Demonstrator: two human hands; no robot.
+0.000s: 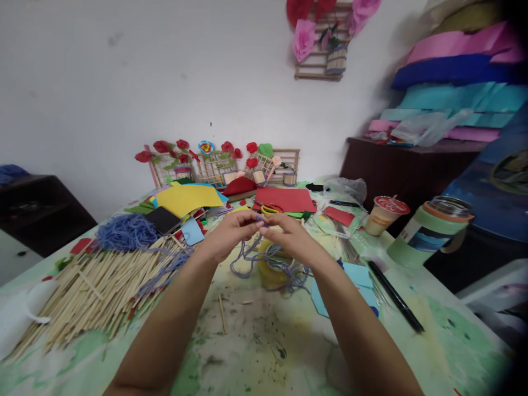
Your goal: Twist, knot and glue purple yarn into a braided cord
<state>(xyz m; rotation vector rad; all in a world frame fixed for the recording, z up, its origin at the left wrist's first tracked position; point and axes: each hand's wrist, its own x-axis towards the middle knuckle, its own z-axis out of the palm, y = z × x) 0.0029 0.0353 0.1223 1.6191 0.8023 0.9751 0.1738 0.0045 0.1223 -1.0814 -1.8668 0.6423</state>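
Over the middle of the table, my left hand [231, 234] and my right hand [290, 237] meet at the fingertips, both closed in a pinch. Between them is a bit of blue-purple yarn [260, 219]; whether anything else is held there is too small to make out. Loose loops of the same yarn hang below the fingers and spread onto the table near my right wrist. Under those loops sits a yellow roll [270, 275], perhaps of tape, partly covered. Scissors with yellow handles [270, 209] lie just beyond my fingertips.
Thin wooden sticks [86, 291] and a blue yarn heap [127, 232] cover the left side. Yellow paper [190, 199] and red paper [284, 199] lie behind. A green bottle [429, 231], a drink cup [385, 214] and a black rod [396, 297] are at right.
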